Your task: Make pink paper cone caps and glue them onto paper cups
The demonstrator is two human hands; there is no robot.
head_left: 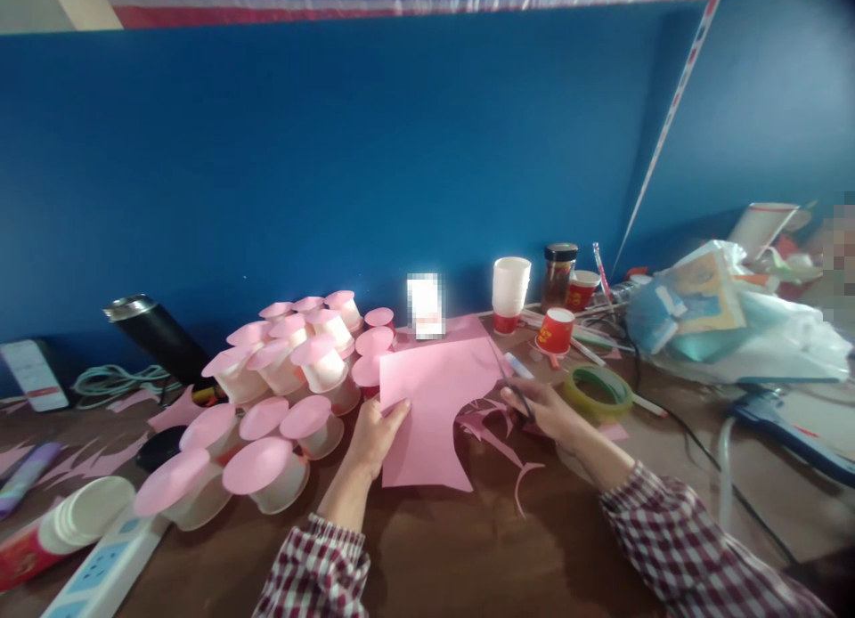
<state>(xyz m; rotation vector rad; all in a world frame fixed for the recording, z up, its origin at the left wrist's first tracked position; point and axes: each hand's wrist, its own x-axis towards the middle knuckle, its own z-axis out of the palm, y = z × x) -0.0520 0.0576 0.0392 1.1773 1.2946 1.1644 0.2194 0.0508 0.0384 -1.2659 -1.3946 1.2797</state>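
A sheet of pink paper (424,422) is pinched at its left edge by my left hand (369,442), thumb on top. Its right side has a curved cut-out. My right hand (544,411) grips dark-handled scissors (523,402), whose blades reach the paper's upper right edge; how far apart the blades are is hard to see. Pink paper scraps (494,435) lie between the hands under the sheet's cut edge. Left of my left hand stand several paper cups topped with pink paper discs (257,465).
A stack of white cups (511,288), a red cup (556,330) and a tape roll (597,392) stand beyond my right hand. Plastic bags (748,324) fill the far right. A black flask (164,342) and a power strip (107,565) are on the left. A blue partition (347,155) rises behind.
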